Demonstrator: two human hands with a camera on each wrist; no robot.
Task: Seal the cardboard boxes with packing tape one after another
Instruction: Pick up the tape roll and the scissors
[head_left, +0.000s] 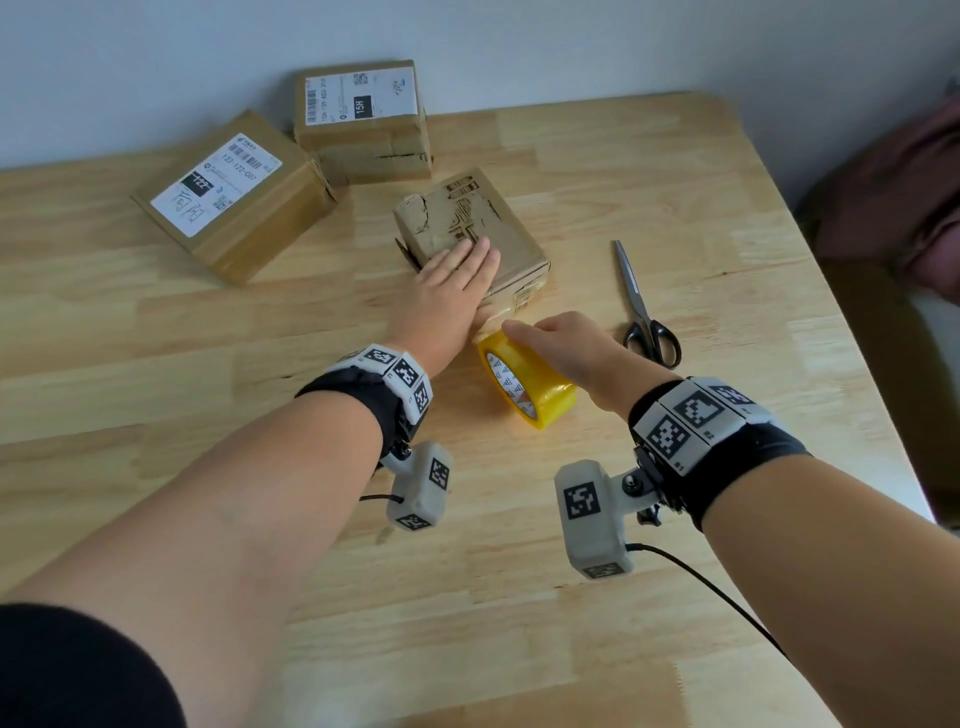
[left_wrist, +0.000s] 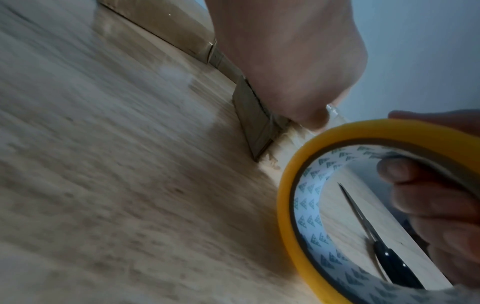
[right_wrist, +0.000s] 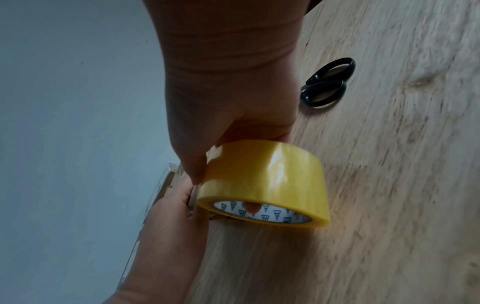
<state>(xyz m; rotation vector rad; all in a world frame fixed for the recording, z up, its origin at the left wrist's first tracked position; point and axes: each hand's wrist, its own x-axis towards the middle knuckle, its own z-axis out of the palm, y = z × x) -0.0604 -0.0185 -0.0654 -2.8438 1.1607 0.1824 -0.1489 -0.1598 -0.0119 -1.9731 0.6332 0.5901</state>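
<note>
While the left hand (head_left: 457, 275) lies flat with straight fingers on top of the nearest cardboard box (head_left: 470, 236), pinning it to the table (head_left: 208, 338), the right hand (head_left: 566, 345) has the yellow tape roll (head_left: 524, 384) firmly in its grasp: fingers hooked through the core, thumb over the outer band, as the left wrist view shows. That roll stands on edge right at the box's near side, just beside the left wrist, and a clear strip seems to run from it up the box wall. My read is that the person is drawing tape across this box, and the flat palm is there to stop the box sliding and to press the strip down as it goes.

Look toward the far edge of the table: two more boxes wait there, a labelled box (head_left: 234, 197) on the left and a second labelled box (head_left: 363, 119) behind it against the wall, touching or nearly so. I can't tell from here whether they are sealed.

Off to the right edge, black-handled scissors (head_left: 644, 306) lie closed, handles toward the person, near the right hand, sensibly placed for cutting the strip once it is long enough. The cut is not yet made.
</note>
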